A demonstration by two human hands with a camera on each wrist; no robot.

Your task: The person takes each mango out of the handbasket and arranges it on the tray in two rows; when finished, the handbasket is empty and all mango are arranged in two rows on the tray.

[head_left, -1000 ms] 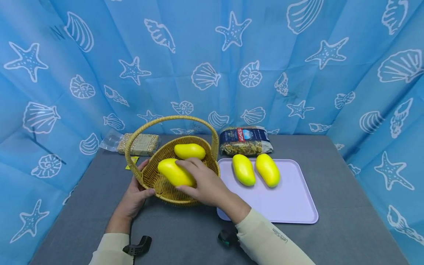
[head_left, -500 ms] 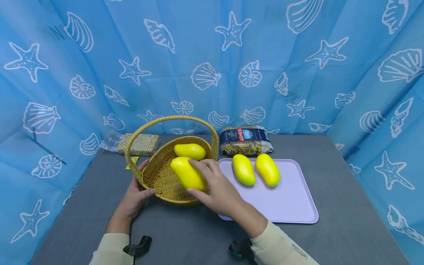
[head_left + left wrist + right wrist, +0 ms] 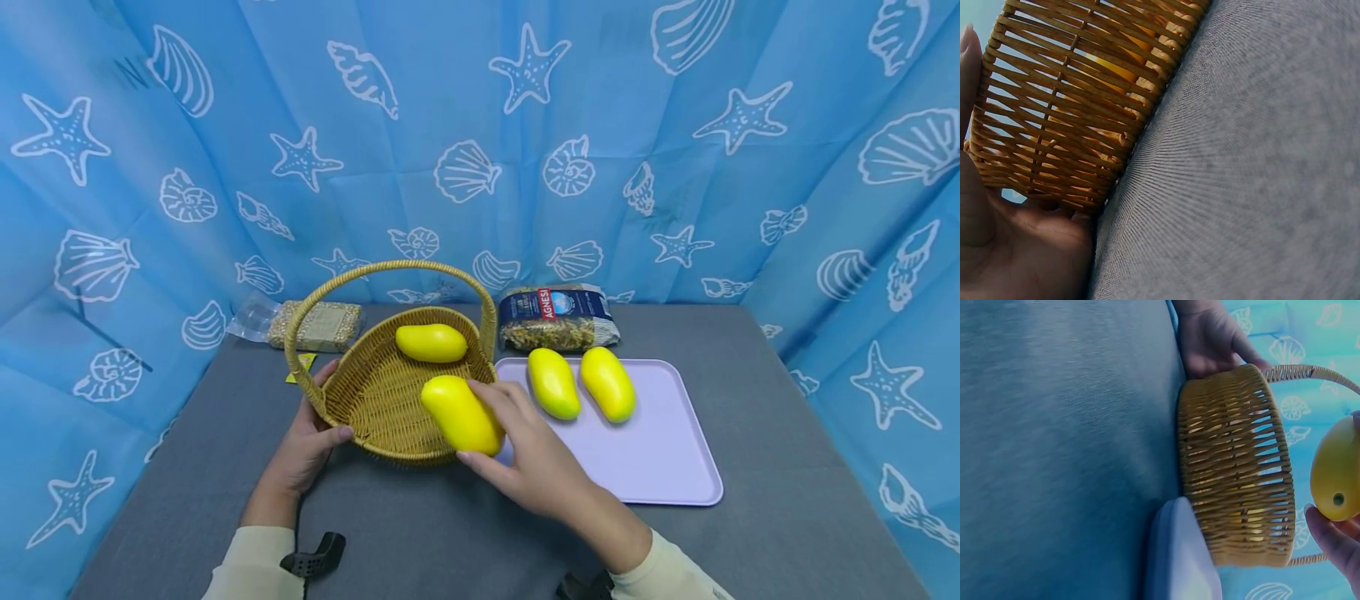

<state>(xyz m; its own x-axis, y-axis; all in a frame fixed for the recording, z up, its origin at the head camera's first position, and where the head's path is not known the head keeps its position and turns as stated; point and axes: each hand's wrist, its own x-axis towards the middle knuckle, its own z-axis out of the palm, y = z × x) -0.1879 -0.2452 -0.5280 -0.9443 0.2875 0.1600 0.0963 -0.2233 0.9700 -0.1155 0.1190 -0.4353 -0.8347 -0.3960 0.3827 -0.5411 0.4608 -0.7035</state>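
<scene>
My right hand [image 3: 536, 454] grips a yellow mango [image 3: 461, 414] between thumb and fingers, above the near right rim of a wicker basket [image 3: 375, 417]. In the right wrist view this mango [image 3: 1335, 469] is higher than the basket's rim. My left hand [image 3: 303, 446] holds the basket at its left end, thumb over the rim and the other fingers partly hidden behind it. Inside the basket, toward the back, lies another mango [image 3: 431, 342]. Two more mangoes, a left one [image 3: 553, 383] and a right one [image 3: 607, 384], lie side by side on a lilac tray [image 3: 637, 467].
The basket's tall handle [image 3: 390, 266] arches over it. Behind stand a pasta bag [image 3: 557, 318] and a clear packet of pale grains [image 3: 322, 325]. A small yellow packet [image 3: 301, 367] lies left of the basket. A blue curtain [image 3: 480, 125] hangs behind the grey table [image 3: 780, 433].
My right hand has carried its mango rightward and toward me, from over the basket's middle to its near right rim. The left hand and basket have stayed in place.
</scene>
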